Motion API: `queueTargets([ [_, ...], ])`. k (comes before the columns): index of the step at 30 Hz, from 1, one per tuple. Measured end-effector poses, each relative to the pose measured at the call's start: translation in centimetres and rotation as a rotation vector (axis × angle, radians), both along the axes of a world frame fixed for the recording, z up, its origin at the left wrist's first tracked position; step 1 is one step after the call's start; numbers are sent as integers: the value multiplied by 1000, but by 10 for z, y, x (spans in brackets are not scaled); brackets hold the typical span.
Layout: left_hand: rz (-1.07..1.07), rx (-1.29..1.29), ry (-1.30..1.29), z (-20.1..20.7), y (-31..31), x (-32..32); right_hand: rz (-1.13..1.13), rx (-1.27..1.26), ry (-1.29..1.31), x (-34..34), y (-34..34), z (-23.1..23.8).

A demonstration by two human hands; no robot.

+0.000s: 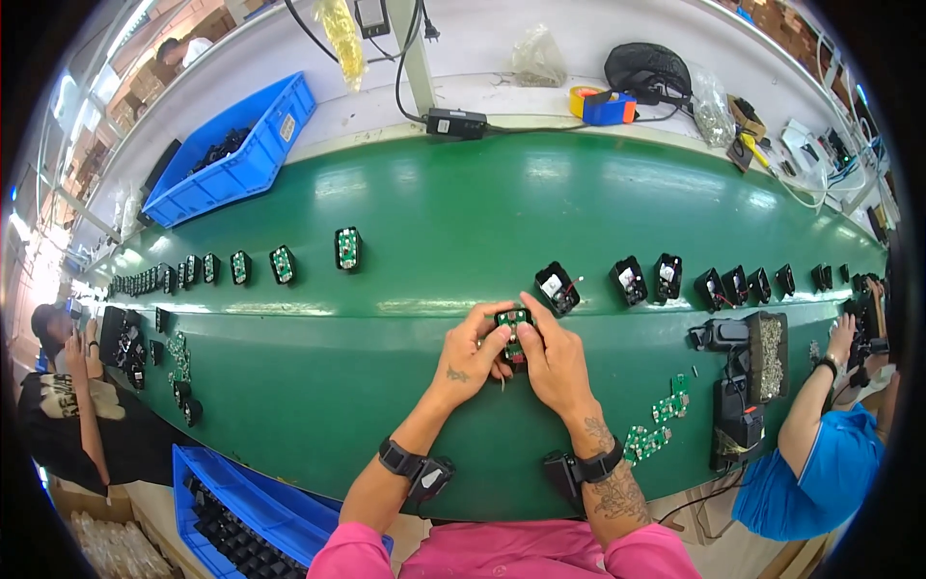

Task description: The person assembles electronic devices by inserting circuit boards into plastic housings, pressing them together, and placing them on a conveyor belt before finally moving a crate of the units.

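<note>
Between both hands is a small black plastic housing with a green circuit board (514, 318) showing in its open top. My left hand (463, 359) grips its left side, with the thumb laid on the board. From the other side my right hand (558, 365) holds it, thumb also on the board. A bit of red shows at its lower end, and a thin pale strand hangs below. Just beyond my right fingers sits an open black housing (557, 288) with a white part and wires inside. My fingers hide the underside of the held housing.
Housings with boards (347, 249) run leftward in a row; open housings (629, 280) run rightward. Loose circuit boards (646, 442) lie right of my forearm, near a tray of small metal parts (768, 357). A blue bin (236, 154) stands far left. Co-workers sit at both sides.
</note>
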State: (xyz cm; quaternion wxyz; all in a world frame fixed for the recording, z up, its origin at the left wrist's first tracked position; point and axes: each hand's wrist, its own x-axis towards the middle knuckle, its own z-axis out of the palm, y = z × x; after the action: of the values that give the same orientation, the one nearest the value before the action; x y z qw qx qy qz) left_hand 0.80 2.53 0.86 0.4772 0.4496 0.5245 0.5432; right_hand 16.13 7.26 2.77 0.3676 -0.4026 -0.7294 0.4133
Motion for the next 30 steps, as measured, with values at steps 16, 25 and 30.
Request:
queueTargets([
  [16,-95,25,-106,2,3,-2,43,65,-37,4,4,-6],
  [25,27,-12,34,-2,1,4,33,62,-89,2,2,-5],
  [30,95,227,203,-6,-1,11,17,130,-33,-1,1,-3],
])
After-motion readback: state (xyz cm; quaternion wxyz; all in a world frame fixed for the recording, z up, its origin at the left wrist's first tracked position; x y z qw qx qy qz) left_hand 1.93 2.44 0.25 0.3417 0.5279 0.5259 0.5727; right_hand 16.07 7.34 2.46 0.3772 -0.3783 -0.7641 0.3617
